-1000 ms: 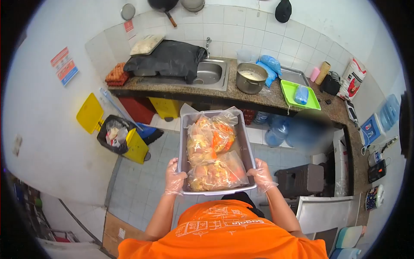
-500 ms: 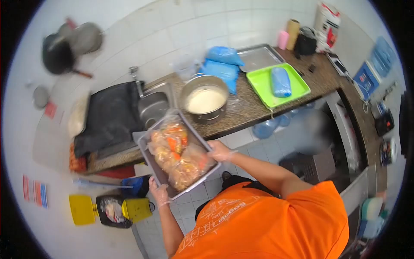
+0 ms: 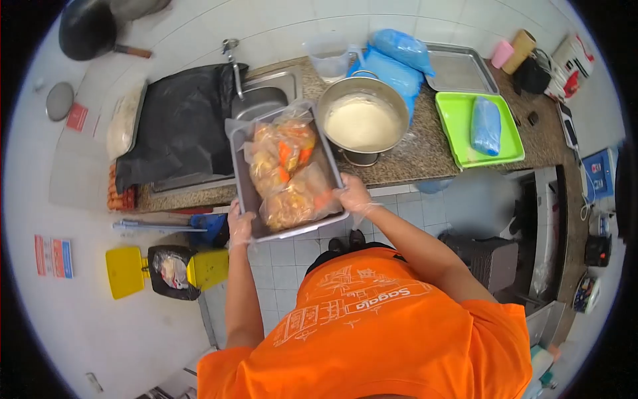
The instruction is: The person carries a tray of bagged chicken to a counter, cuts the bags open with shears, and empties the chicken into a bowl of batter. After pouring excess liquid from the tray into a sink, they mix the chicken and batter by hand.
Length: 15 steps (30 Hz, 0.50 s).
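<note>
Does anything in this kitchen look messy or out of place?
The yellow bin has its lid swung wide open, leaving rubbish exposed. Beside the steel pot, a whitish patch marks the speckled counter; I can't tell whether it's spilled powder or clear plastic. Nothing seems spilled from the grey tub.

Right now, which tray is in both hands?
The grey tray, loaded with clear bags; the green tray and metal tray rest on the counter, untouched.

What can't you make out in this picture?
All in the head view:
Whether the tub touches the counter: its own body hides this.
Near part of the sink: behind the tub.
Beneath the black sheet: covered.
The upper pan: cut by the top edge.
The patch below the counter: blurred.
</note>
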Tool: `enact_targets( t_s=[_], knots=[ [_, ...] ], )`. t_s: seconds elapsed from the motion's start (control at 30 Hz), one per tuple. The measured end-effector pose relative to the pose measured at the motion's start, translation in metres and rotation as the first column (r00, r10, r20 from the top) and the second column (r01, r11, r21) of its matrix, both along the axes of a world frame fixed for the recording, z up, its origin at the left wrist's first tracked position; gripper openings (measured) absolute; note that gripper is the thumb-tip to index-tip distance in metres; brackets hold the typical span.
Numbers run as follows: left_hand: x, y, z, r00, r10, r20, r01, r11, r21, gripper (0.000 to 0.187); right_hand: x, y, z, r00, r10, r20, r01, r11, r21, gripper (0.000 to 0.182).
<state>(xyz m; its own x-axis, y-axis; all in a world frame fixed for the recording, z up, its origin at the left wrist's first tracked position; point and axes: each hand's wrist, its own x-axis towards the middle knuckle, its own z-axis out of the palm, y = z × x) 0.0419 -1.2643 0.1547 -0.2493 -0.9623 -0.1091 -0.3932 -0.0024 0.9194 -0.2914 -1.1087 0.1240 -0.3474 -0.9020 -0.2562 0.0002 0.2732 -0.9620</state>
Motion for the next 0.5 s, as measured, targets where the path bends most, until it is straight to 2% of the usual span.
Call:
enact_targets(
  t_s=[0.07,0.1,0.13,0.2,0.23,0.27,0.3,0.33,0.4,0.43,0.47,0.5],
  knots=[
    [-0.010,-0.004,0.014,0.999,-0.024,-0.039,0.024,0.999,0.022,0.043,-0.003,-0.002,0.001,0.999,-0.023,-0.033,0.022,0.999,-0.026,0.031],
    [-0.010,-0.007,0.012,0.997,-0.042,0.059,0.049,0.989,-0.137,0.039,-0.003,-0.001,0.013,0.997,-0.018,-0.069,0.018,1.000,0.000,0.033],
    [-0.009,-0.008,0.011,0.996,-0.031,0.086,0.040,0.993,-0.114,0.038,-0.005,-0.001,0.021,0.994,-0.016,-0.110,0.018,1.000,0.022,0.034],
    [-0.011,-0.015,0.009,0.991,-0.018,0.134,0.027,0.997,-0.068,0.036,-0.010,0.002,0.017,0.986,0.011,-0.165,-0.012,1.000,-0.004,0.024],
    [-0.010,-0.017,0.010,0.964,-0.053,0.260,0.100,0.980,-0.173,0.031,-0.016,0.010,0.013,0.986,0.040,-0.160,-0.041,0.999,0.000,0.023],
    [-0.011,-0.019,0.009,0.939,0.003,0.345,0.060,0.984,-0.170,0.031,-0.023,0.018,0.009,0.986,0.064,-0.157,-0.063,0.998,0.008,0.023],
    [-0.016,-0.014,0.020,0.903,0.055,0.426,0.019,0.986,-0.168,0.032,-0.028,0.033,0.037,0.996,0.057,0.064,-0.065,0.991,0.119,0.029],
    [-0.020,-0.009,0.030,0.856,0.104,0.506,-0.020,0.986,-0.168,0.033,-0.036,0.048,0.037,0.995,0.029,0.095,-0.044,0.986,0.163,0.028],
    [-0.030,0.000,0.042,0.825,0.285,0.489,0.002,0.863,-0.505,0.035,-0.066,0.089,0.034,0.988,-0.030,0.154,-0.010,0.967,0.253,0.027],
    [-0.039,0.004,0.049,0.813,0.372,0.448,0.015,0.756,-0.654,0.036,-0.090,0.111,0.022,0.999,0.001,0.035,-0.010,0.968,0.252,0.024],
    [-0.048,0.007,0.057,0.837,0.348,0.423,0.022,0.751,-0.660,0.038,-0.117,0.136,0.007,0.996,0.023,-0.086,-0.001,0.968,0.250,0.021],
    [-0.060,0.007,0.064,0.864,0.314,0.394,0.033,0.745,-0.666,0.040,-0.148,0.159,0.002,0.987,-0.045,-0.155,0.087,0.958,0.274,0.018]
  ],
)
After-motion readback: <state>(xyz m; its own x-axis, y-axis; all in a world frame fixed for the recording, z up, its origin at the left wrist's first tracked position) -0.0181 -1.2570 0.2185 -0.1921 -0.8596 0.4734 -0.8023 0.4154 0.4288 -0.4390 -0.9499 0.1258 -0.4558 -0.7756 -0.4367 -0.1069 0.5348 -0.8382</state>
